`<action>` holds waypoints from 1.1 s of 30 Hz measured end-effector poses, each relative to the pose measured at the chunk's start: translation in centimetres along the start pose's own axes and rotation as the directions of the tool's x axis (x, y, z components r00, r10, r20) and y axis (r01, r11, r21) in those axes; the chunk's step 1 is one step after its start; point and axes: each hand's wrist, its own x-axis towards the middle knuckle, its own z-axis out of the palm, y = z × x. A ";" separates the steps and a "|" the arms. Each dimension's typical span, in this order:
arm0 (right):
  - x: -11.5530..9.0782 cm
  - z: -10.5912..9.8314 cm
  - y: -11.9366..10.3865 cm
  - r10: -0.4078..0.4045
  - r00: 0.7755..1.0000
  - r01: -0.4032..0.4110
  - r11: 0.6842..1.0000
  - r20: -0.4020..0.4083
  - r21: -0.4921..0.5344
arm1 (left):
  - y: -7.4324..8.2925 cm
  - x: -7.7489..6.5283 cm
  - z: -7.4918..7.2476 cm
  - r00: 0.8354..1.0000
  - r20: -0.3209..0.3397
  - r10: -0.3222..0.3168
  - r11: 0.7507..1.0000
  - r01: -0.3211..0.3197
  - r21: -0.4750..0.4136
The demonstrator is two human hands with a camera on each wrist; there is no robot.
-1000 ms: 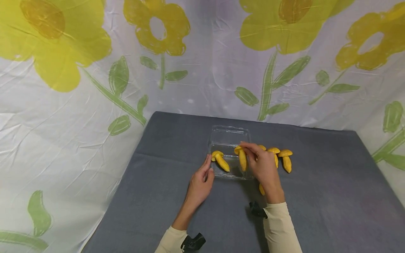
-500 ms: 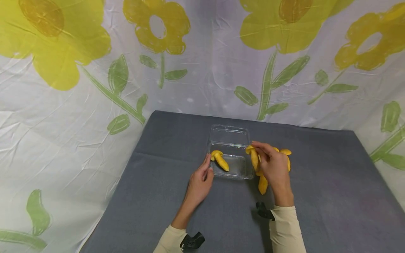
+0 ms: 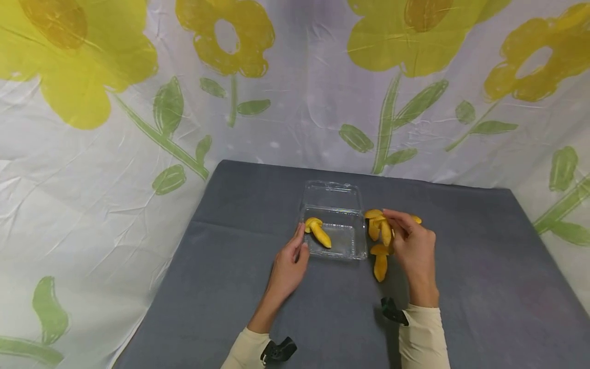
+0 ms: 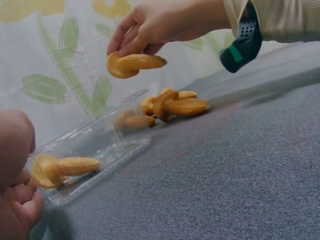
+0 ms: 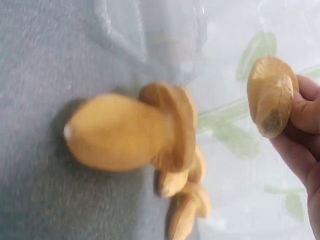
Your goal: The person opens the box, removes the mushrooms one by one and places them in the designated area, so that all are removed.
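A clear plastic clamshell box point(image 3: 338, 254) lies with its lid point(image 3: 333, 195) folded back, and one yellow mushroom point(image 3: 320, 233) rests in its left part. My left hand point(image 3: 288, 266) sits along the box's left side, fingertips right at the wall. Between thumb and fingers, my right hand point(image 3: 415, 251) pinches a second yellow mushroom point(image 4: 132, 65), raised over the table right of the box. In the right wrist view that held mushroom point(image 5: 272, 95) shows the dark end of its stem. Below it several more yellow mushrooms lie on the cloth, partly hidden by the right hand in the head view.
The nearest loose mushroom point(image 3: 380, 264) lies just right of the box's front corner, with others behind it, one cap point(image 3: 417, 219) peeking out past the right hand. A grey cloth point(image 3: 332, 318) covers the table. A flower-printed white curtain point(image 3: 295, 102) hangs behind and at the sides.
My right hand has moved rightward with the pinched mushroom, from above the box's right part to above the loose mushrooms. My left hand has stayed at the box's left side.
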 end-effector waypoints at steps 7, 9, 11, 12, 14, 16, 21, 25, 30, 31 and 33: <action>-0.6 -0.7 1.0 0.053 0.999 -0.053 0.999 -0.007 -0.008 | 0.1 0.1 0.1 1.000 -0.011 -0.017 1.000 0.017 -0.014; -0.7 -0.9 1.2 0.055 0.998 -0.055 0.998 -0.013 -0.006 | 1.1 0.0 0.0 1.000 -0.008 -0.030 0.999 0.030 -0.021; -0.8 -1.0 1.5 0.057 0.998 -0.057 0.998 -0.024 -0.005 | 2.3 -0.1 -0.1 0.999 -0.004 -0.037 0.999 0.036 -0.032; -0.8 -1.1 1.6 0.059 0.998 -0.059 0.998 -0.030 -0.003 | 2.8 -0.2 -0.2 0.999 -0.002 -0.038 0.999 0.038 -0.036; -0.9 -1.2 1.8 0.067 0.997 -0.068 0.998 -0.043 -0.006 | 3.7 -0.4 -0.4 0.999 0.002 -0.032 0.998 0.032 -0.046; -1.0 -1.3 2.0 0.081 0.996 -0.082 0.997 -0.049 -0.014 | 3.9 -0.4 -0.4 1.000 0.002 -0.025 0.999 0.025 -0.049; -1.5 -1.6 2.3 0.119 0.992 -0.121 0.991 -0.033 -0.050 | 3.8 -0.5 -0.3 1.000 -0.007 -0.025 0.999 0.025 -0.041; -1.8 -1.8 2.6 0.154 0.988 -0.154 0.984 -0.009 -0.087 | 3.8 -0.4 -0.3 1.000 -0.015 -0.025 0.999 0.025 -0.034; -2.2 -2.1 3.1 0.185 0.983 -0.183 0.977 0.012 -0.108 | 3.8 -0.4 -0.3 1.000 -0.012 -0.029 0.999 0.029 -0.035; -2.3 -2.1 3.2 0.190 0.982 -0.187 0.976 0.016 -0.113 | 3.8 -0.4 -0.3 0.999 -0.010 -0.030 0.999 0.030 -0.034; -2.5 -2.2 3.4 0.197 0.980 -0.193 0.973 0.022 -0.124 | 3.8 -0.3 -0.3 0.999 -0.008 -0.033 0.999 0.033 -0.036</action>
